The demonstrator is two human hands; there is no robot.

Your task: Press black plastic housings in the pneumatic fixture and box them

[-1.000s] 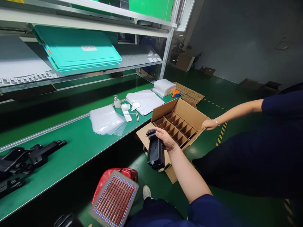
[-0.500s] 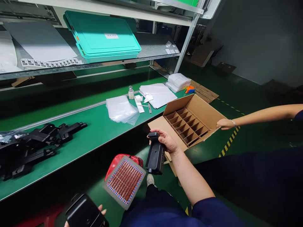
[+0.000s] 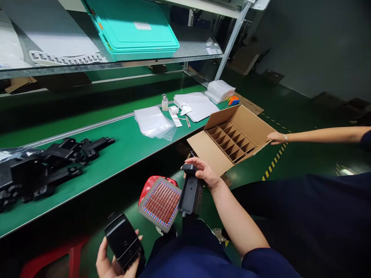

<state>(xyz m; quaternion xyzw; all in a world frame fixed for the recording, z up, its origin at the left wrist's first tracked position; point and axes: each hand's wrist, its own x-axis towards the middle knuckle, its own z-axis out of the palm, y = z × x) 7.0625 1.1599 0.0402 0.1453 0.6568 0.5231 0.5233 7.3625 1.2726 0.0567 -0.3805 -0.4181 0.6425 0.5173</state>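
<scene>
My right hand (image 3: pixel 206 174) grips a black part (image 3: pixel 190 190) upright; my left hand (image 3: pixel 111 262) wraps another black part (image 3: pixel 123 240), below the counter (image 3: pixel 121 150).

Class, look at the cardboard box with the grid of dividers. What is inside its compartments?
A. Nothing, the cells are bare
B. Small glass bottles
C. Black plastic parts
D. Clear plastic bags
A: every cell of the cardboard box that shows holds only brown divider card, while the black parts are in the left hand and right hand.
</scene>
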